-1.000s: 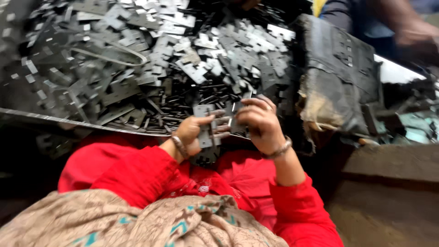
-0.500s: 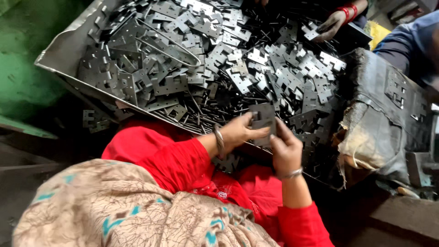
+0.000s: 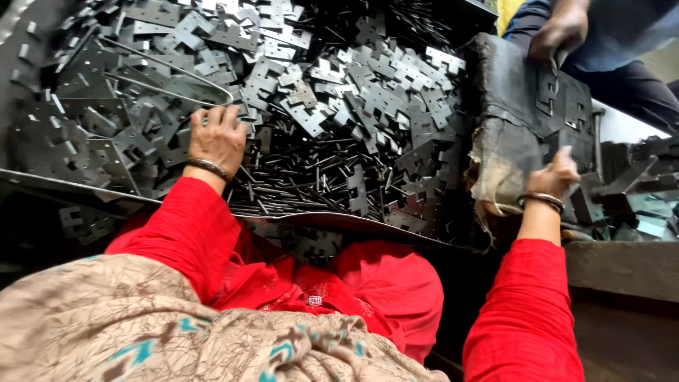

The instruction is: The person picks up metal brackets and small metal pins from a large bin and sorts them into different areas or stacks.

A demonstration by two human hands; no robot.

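Lap and sleeves, nearest: beige printed shawl [image 3: 141, 325] of soft woven cloth with teal marks, over red fabric sleeves [image 3: 191, 233], matte and creased.

Tray, beyond the lap: shallow grey sheet-metal tray [image 3: 42, 180], thin near rim, dull and scuffed.

Contents, left to centre: heap of flat dark-grey stamped metal plates [image 3: 318, 92], notched and stepped in outline, square-cornered, with a slight sheen; among them a drift of thin dark metal rods [image 3: 304, 177], straight and loose; a long bent wire [image 3: 177, 71] lies across the far left of the heap.

Left hand [image 3: 216, 138]: palm down on the plates at the left of the heap, fingers spread and curled into them; whether it has closed on any one piece cannot be told. Metal bangle at the wrist.

Right hand [image 3: 555, 173]: raised at the right, just beside a worn dark padded block [image 3: 523, 120] with frayed pale edge; fingers lifted, seemingly released, though the palm is turned away.

Handling note, as judgement: edges look sharp and pieces interlock; lifting a plate flat off the top by its broad faces, not dragging through the rods, likely avoids snagging and cuts.

Far right: another person's hand [image 3: 559, 35] rests on the block's top edge.
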